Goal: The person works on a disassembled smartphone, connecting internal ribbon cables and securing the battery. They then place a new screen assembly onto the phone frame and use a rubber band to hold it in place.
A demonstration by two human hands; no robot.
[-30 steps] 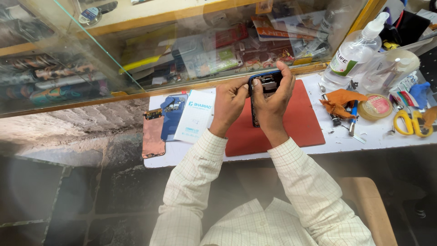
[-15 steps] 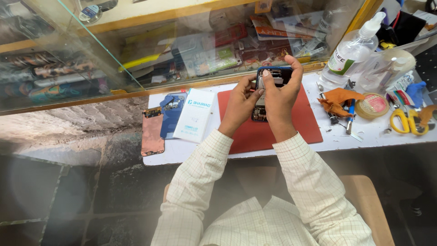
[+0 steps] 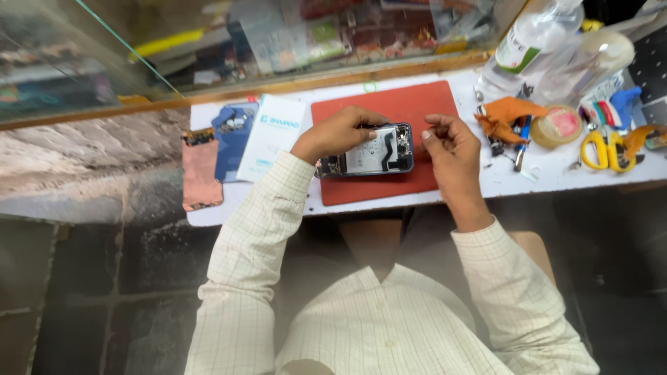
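The fingers of my left hand (image 3: 335, 133) curl over the top edge of an opened dark-framed phone with its back removed (image 3: 366, 151), pinning it flat on the red rectangular rubber mat (image 3: 399, 105). The fingers of my right hand (image 3: 445, 142) are bunched loosely just beside the phone's right end; whether they pinch anything I cannot tell, as anything there is too small to make out. Inside the phone a pale battery fills the middle, with dark cables and small parts at either end.

The mat lies on a white bench (image 3: 556, 170). Left of my left hand a white rectangular card package with blue printing (image 3: 272, 135) leans across a blue phone back cover (image 3: 233, 135), and a copper-pink glossy phone panel (image 3: 201, 170) overhangs the bench's left edge. Right of my right hand sit a crumpled orange cloth (image 3: 511, 114), a round roll of tan tape (image 3: 559, 125) and yellow-handled scissors (image 3: 604, 149). Behind those stand two clear plastic bottles (image 3: 556, 48), one with a white and green label, both cut off by the top edge.

Beyond the bench a wooden-edged glass display case (image 3: 208, 48) holds flat coloured packets, blurred behind reflections. My cream checked shirt sleeves (image 3: 250, 236) fill the foreground.
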